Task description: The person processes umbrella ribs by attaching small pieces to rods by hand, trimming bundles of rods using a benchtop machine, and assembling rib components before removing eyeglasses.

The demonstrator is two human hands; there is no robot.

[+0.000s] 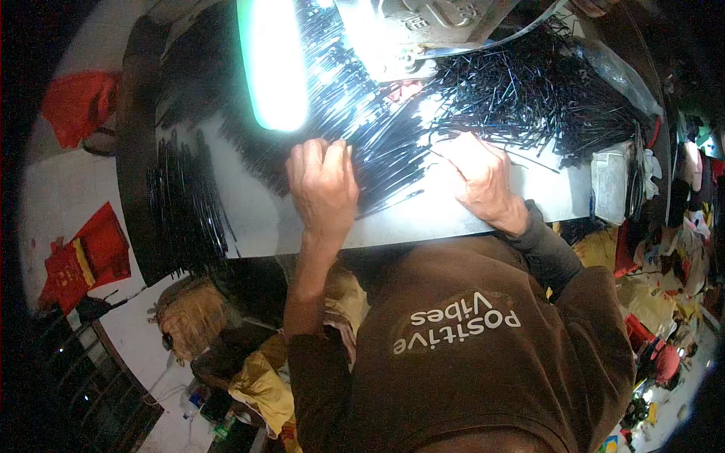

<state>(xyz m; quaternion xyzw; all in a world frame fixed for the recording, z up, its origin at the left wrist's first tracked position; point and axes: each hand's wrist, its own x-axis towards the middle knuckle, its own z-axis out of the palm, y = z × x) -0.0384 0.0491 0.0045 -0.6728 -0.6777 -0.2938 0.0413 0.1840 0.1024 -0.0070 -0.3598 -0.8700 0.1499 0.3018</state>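
Thin, stiff black strips that look like cable ties lie in a wide layer over the pale worktop. My left hand rests at the near edge of this layer, fingers curled down onto the strips and closed. To its right, my right hand is closed in a pinch by the right end of the same layer; its fingertips are washed out by glare, so what they hold is hidden. Beyond the right hand spreads a tangled heap of black strips. Another bunch of black strips hangs over the worktop's left edge.
A bright tube lamp and a metal machine head stand over the worktop. At right are a whitish box and a clear plastic bag. Red cloths and a brown bundle lie to the left.
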